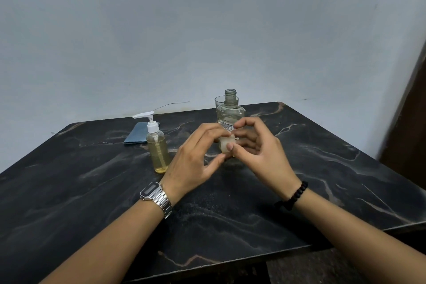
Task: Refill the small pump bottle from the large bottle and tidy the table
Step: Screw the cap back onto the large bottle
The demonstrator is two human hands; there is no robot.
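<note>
The small pump bottle [157, 147] stands upright left of centre, pump head on, filled with yellowish liquid. The large clear bottle [230, 112] stands behind my hands with its neck uncapped. Both hands meet in front of it around a small whitish cap [226, 144]. My left hand [196, 161] pinches the cap with fingertips and thumb. My right hand [258, 147] holds it from the right with thumb and curled fingers. The lower part of the large bottle is hidden by my hands.
A clear glass [219, 102] stands just behind the large bottle. A folded blue cloth [136, 134] lies at the back left. The black marble table [230, 214] ends at a grey wall behind and a near edge in front.
</note>
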